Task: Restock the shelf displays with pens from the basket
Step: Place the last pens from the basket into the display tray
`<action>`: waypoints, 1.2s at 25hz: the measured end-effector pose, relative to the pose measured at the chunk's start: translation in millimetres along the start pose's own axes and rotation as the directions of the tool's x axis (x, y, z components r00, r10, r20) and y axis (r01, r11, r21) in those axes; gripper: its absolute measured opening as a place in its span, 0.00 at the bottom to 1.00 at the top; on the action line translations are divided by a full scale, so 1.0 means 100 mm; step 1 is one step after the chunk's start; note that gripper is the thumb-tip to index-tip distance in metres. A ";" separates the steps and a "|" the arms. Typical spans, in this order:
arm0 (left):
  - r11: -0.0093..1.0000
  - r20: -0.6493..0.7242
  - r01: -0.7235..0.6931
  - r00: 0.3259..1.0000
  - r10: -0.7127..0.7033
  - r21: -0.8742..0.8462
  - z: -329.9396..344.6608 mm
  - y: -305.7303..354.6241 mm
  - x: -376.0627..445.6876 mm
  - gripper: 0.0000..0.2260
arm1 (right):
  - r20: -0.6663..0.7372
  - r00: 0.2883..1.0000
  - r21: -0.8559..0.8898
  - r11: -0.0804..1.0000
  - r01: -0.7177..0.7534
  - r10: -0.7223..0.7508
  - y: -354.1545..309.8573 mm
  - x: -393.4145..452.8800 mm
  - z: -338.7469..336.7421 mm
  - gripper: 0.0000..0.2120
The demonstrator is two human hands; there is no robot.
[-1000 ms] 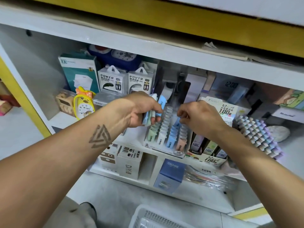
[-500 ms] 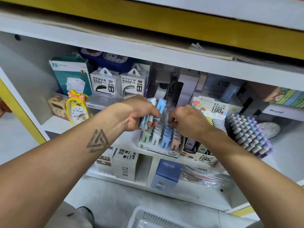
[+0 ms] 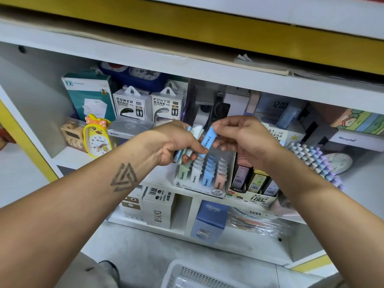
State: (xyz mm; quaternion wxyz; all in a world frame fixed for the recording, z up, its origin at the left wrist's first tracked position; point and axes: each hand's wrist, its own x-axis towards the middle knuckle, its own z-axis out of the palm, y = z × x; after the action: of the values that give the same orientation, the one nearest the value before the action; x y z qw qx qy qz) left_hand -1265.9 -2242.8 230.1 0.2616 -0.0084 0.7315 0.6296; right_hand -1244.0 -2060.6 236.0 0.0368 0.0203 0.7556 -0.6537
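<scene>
Two hands above the shelf display (image 3: 202,179): left hand (image 3: 176,142), grip curled round a bundle of pastel cases (image 3: 187,150); right hand (image 3: 243,138), grip pinching one blue case (image 3: 207,140) beside the bundle. White basket (image 3: 187,275) on the floor below.

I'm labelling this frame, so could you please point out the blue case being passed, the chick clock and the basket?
blue case (image 3: 208,140), head view, its printed face.
chick clock (image 3: 99,142), head view, the dial.
basket (image 3: 169,273), head view, left rim.
</scene>
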 end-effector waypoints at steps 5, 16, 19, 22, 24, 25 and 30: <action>0.999 0.043 0.030 0.999 -0.028 -0.045 0.00 0.02 0.00 0.12 | -0.025 0.998 -0.039 0.998 0.057 -0.058 0.00 0.00 -0.10 0.03; 0.998 -0.001 0.052 0.999 -0.053 -0.042 -0.08 0.05 0.01 0.03 | -0.046 0.955 -0.600 0.773 0.209 -0.293 0.04 0.07 -0.28 0.04; 0.990 0.051 0.085 0.996 -0.080 -0.109 -0.08 0.05 0.00 0.06 | 0.084 0.929 -0.868 0.432 0.247 -0.361 0.13 0.09 -0.21 0.04; 0.986 0.071 0.099 0.993 -0.089 -0.137 -0.07 0.06 -0.01 0.05 | 0.132 0.944 -0.929 0.295 0.225 -0.304 0.23 0.13 -0.07 0.05; 0.987 0.077 0.102 0.993 -0.093 -0.120 -0.06 0.05 -0.02 0.11 | 0.141 0.943 -0.945 0.244 0.219 -0.301 0.26 0.15 0.01 0.05; 0.987 0.076 0.102 0.993 -0.093 -0.121 -0.06 0.04 -0.02 0.13 | 0.141 0.944 -0.949 0.230 0.215 -0.298 0.27 0.16 0.04 0.05; 0.979 0.091 0.086 0.993 -0.070 -0.184 -0.10 0.01 -0.07 0.10 | 0.099 0.956 -0.959 0.230 0.165 -0.276 0.26 0.17 0.06 0.07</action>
State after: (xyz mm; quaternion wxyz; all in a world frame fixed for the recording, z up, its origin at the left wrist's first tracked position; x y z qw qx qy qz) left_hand -1264.2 -2253.9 234.9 0.3146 -0.0352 0.6563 0.6849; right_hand -1258.7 -2063.2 207.9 -0.0858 -0.0829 0.9911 -0.0595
